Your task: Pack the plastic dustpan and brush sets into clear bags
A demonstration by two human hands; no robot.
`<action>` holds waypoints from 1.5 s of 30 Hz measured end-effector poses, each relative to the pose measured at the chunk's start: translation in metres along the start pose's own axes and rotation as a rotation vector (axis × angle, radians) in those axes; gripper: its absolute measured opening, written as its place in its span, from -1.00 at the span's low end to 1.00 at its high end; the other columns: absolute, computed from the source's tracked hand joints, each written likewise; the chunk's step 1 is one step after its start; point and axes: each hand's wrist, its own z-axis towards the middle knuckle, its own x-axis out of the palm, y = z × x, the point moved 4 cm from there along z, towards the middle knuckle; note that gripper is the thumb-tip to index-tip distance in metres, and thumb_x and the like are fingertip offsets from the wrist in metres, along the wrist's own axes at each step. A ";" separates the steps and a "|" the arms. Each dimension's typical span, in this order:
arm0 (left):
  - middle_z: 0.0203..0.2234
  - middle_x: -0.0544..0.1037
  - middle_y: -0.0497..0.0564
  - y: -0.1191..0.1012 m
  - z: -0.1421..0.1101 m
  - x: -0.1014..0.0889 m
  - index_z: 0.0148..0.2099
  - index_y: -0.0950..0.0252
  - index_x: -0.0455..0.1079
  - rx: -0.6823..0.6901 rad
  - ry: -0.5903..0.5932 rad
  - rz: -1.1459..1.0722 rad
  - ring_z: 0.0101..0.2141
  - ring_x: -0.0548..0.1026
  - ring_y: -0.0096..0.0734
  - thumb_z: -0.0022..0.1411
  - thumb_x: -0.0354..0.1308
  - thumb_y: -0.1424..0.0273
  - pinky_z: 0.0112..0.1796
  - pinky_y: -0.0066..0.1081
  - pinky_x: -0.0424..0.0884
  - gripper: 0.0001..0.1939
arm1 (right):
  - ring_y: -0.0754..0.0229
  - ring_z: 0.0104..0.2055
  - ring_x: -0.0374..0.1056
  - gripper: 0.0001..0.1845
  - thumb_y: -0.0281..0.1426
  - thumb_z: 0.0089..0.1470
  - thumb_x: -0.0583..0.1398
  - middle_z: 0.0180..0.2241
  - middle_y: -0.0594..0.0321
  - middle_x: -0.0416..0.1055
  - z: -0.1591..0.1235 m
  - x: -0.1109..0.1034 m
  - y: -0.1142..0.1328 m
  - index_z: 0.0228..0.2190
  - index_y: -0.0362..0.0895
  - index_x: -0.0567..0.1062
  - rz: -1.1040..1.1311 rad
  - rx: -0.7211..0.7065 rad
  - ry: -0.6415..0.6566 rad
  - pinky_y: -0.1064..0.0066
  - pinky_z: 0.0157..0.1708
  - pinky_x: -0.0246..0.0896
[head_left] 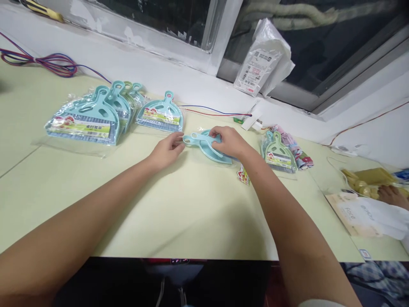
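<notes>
Head view: the pale-blue dustpan [218, 157] lies crosswise, handle end beside the half-open left hand [166, 151], the right hand [230, 141] pinching the overlying brush [204, 137].

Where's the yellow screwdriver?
In the head view, the screwdriver lies at the upper left, on the white ledge under the window, behind the coiled wires.

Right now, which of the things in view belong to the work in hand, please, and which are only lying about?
Work, it seems:
- light blue dustpan set, at right hand
- packed dustpan sets
- printed card

Lying about, probably:
- screwdriver
- coiled cable
- patterned cloth
</notes>
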 end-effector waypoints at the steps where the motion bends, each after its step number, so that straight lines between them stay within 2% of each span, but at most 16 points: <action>1: 0.20 0.53 0.21 0.001 0.001 0.000 0.36 0.20 0.32 0.003 0.012 -0.009 0.04 0.58 -0.11 0.32 0.22 0.16 0.14 -0.03 0.44 -0.39 | 0.08 -0.23 0.37 -0.63 -0.46 -0.05 0.23 -0.15 0.16 0.59 0.006 0.005 -0.002 -0.15 -0.12 0.60 0.027 0.003 0.019 0.30 -0.19 0.21; 5: 0.15 0.56 0.19 -0.005 0.000 0.003 0.40 0.20 0.29 0.020 0.058 -0.012 -0.01 0.59 -0.13 0.30 0.22 0.21 0.13 -0.04 0.44 -0.35 | 0.14 -0.28 0.36 -0.65 -0.47 -0.07 0.23 -0.19 0.20 0.60 0.015 0.023 -0.003 -0.18 -0.11 0.62 0.075 -0.009 0.056 0.34 -0.21 0.19; 11: -0.09 0.63 0.11 -0.019 -0.005 0.003 0.36 0.24 0.38 0.019 0.108 0.126 -0.10 0.60 -0.18 0.30 0.17 0.24 0.09 -0.15 0.45 -0.39 | 0.17 -0.31 0.33 -0.64 -0.48 -0.08 0.21 -0.20 0.23 0.58 0.014 0.036 -0.003 -0.19 -0.11 0.62 0.148 0.000 0.057 0.35 -0.21 0.20; 18: 0.11 0.55 0.17 -0.019 -0.004 0.005 0.32 0.26 0.44 0.091 0.115 0.204 -0.08 0.58 -0.17 0.28 0.14 0.26 0.04 -0.19 0.49 -0.42 | 0.18 -0.30 0.33 -0.64 -0.48 -0.08 0.19 -0.21 0.24 0.56 0.015 0.039 -0.005 -0.19 -0.11 0.61 0.194 -0.029 0.053 0.35 -0.17 0.22; 24: 0.18 0.46 0.18 -0.020 -0.004 0.006 0.34 0.23 0.43 0.129 0.126 0.285 -0.05 0.56 -0.17 0.33 0.07 0.24 0.11 -0.17 0.45 -0.43 | 0.18 -0.29 0.35 -0.64 -0.49 -0.07 0.18 -0.21 0.23 0.56 0.016 0.040 -0.005 -0.19 -0.11 0.62 0.180 -0.051 0.048 0.35 -0.16 0.22; 30: 0.12 0.42 0.25 -0.018 -0.003 0.008 0.38 0.32 0.39 0.136 0.153 0.310 0.02 0.52 -0.07 0.40 -0.03 0.25 0.17 -0.06 0.39 -0.41 | 0.17 -0.27 0.36 -0.63 -0.50 -0.04 0.19 -0.19 0.22 0.57 0.015 0.041 -0.005 -0.17 -0.12 0.64 0.175 -0.045 0.049 0.36 -0.16 0.22; 35: 0.09 0.40 0.22 -0.017 -0.001 0.009 0.32 0.30 0.45 0.185 0.152 0.315 0.11 0.46 -0.06 0.39 -0.02 0.27 0.23 -0.10 0.32 -0.45 | 0.15 -0.25 0.38 -0.62 -0.51 -0.04 0.20 -0.18 0.20 0.58 0.014 0.043 -0.007 -0.15 -0.12 0.65 0.157 -0.036 0.056 0.35 -0.15 0.23; 39: 0.09 0.40 0.18 -0.018 -0.002 0.008 0.29 0.24 0.45 0.169 0.150 0.319 0.03 0.49 -0.10 0.35 0.04 0.28 0.19 -0.09 0.36 -0.48 | 0.13 -0.21 0.41 -0.61 -0.53 -0.02 0.19 -0.17 0.19 0.60 0.014 0.045 -0.004 -0.15 -0.11 0.66 0.163 -0.029 0.057 0.33 -0.11 0.26; 42: 0.19 0.35 0.19 -0.019 -0.003 0.008 0.32 0.23 0.41 0.132 0.168 0.283 -0.06 0.55 -0.18 0.31 0.10 0.26 0.16 -0.11 0.41 -0.44 | 0.13 -0.21 0.43 -0.61 -0.53 0.02 0.17 -0.15 0.20 0.62 0.009 0.039 -0.002 -0.16 -0.10 0.68 0.200 -0.008 0.005 0.30 -0.07 0.29; 45: 0.22 0.35 0.20 -0.019 -0.004 0.007 0.36 0.24 0.34 0.128 0.133 0.230 0.00 0.54 -0.15 0.28 0.16 0.27 0.12 -0.14 0.46 -0.38 | 0.11 -0.18 0.45 -0.61 -0.48 0.07 0.14 -0.08 0.17 0.62 -0.007 0.013 -0.010 -0.11 -0.09 0.66 0.213 0.081 -0.151 0.26 -0.05 0.33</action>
